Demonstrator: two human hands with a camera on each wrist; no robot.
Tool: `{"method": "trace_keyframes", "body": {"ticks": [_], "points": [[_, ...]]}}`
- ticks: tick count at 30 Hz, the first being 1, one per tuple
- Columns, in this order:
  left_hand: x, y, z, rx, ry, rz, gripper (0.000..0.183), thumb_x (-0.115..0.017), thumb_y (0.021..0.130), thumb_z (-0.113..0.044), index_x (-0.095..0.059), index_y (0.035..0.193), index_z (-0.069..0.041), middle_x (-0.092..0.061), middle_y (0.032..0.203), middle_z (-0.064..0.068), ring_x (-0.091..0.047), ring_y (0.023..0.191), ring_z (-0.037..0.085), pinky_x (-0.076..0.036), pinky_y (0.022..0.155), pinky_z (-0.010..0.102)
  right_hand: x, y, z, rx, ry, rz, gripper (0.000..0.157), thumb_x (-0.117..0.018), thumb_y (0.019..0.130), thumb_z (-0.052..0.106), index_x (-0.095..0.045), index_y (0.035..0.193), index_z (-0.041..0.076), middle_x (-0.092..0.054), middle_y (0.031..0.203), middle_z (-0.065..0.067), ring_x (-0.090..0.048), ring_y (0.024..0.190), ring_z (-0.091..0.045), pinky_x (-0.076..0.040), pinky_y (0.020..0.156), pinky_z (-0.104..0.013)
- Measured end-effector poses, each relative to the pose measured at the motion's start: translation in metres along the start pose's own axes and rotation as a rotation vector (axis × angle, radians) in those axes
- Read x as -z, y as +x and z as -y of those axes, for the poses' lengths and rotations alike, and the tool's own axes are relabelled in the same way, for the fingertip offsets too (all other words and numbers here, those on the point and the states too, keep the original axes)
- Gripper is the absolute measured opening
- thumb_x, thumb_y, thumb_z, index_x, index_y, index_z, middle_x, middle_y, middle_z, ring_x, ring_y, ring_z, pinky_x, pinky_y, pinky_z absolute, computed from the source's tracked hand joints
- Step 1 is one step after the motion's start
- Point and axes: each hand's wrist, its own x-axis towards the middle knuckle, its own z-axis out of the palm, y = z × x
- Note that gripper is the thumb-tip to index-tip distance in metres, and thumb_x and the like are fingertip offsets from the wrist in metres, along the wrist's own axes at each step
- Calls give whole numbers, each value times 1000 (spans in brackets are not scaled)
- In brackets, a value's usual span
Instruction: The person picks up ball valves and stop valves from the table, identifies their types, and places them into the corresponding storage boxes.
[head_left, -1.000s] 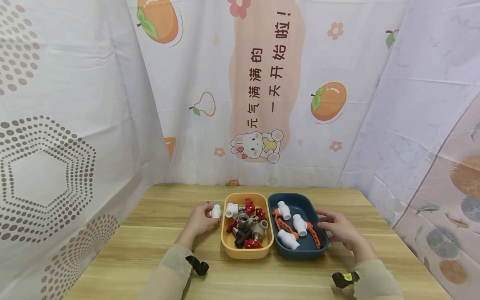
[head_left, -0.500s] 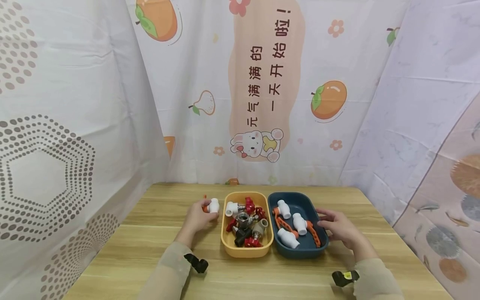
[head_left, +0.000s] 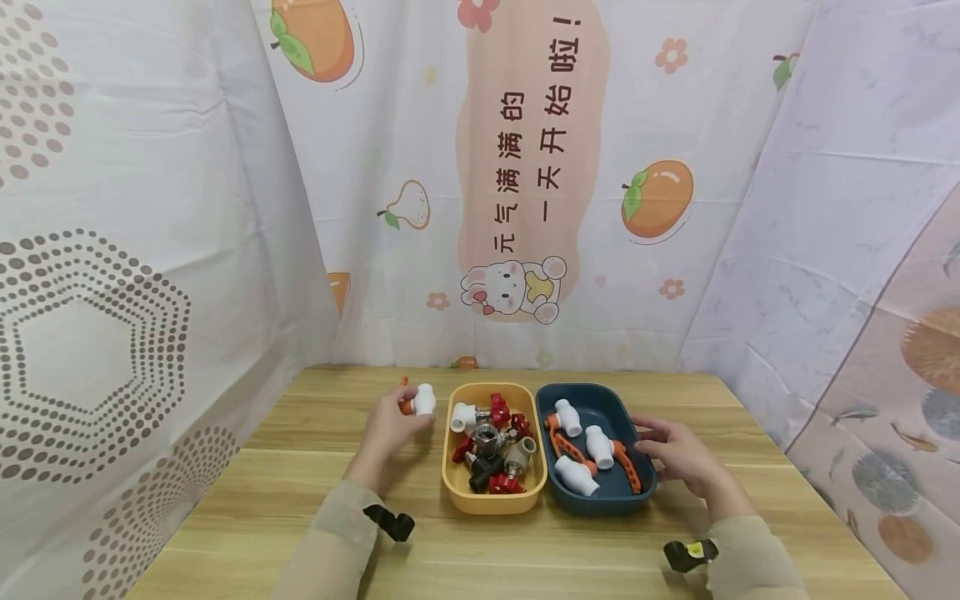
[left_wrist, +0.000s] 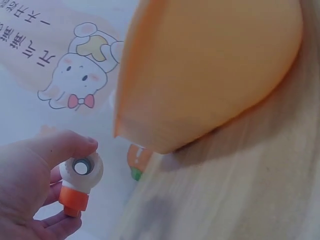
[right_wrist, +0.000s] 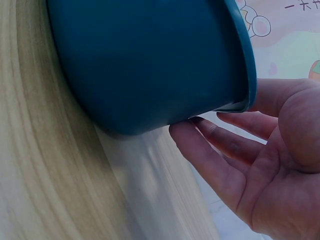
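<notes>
My left hand point(head_left: 387, 429) holds a white ball valve point(head_left: 425, 400) with an orange handle, left of the yellow bin point(head_left: 495, 505). In the left wrist view the thumb presses the top of the valve's white body point(left_wrist: 95, 176), and fingers curl behind its orange collar point(left_wrist: 73, 198). At the blue bin point(head_left: 600, 507), my right hand point(head_left: 686, 462) grips the right side. Its thumb passes over the rim, while the fingers point(right_wrist: 205, 155) touch the outer wall. Inside the blue bin lie 3 white valves point(head_left: 599, 448) with orange handles.
Several mixed valves with red knobs point(head_left: 507, 486) fill the yellow bin, which stands close beside the blue one. Both are on a wood-grain table point(head_left: 480, 558). A printed curtain point(head_left: 390, 333) hangs along the table's back edge, with more cloth at both sides.
My left hand has raised the white valve and carried it slightly left and back, away from the yellow bin. The right hand stays at the blue bin.
</notes>
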Motion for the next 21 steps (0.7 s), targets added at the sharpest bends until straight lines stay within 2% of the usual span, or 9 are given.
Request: {"method": "trace_keyframes", "body": {"ticks": [10,21], "points": [[8,-2,-8,-23,-15,-12,64,-88,81,-24,-62,137,-7,-62,133,12,-59,116,27,-52,95,43,0,1,0,-5,-1,2,57,-61,101,10,-40,153,-2,-51,139,-34,-60,115,-39,-59,76,-55],[3,-4,-22,-63,-33,-12,61,-89,79,-22,-64,133,-7,-65,128,11,-62,112,26,-53,93,43,0,0,1,-3,7,4,58,-62,101,10,-40,153,-2,-51,138,-35,-61,114,-39,-59,76,-55]]}}
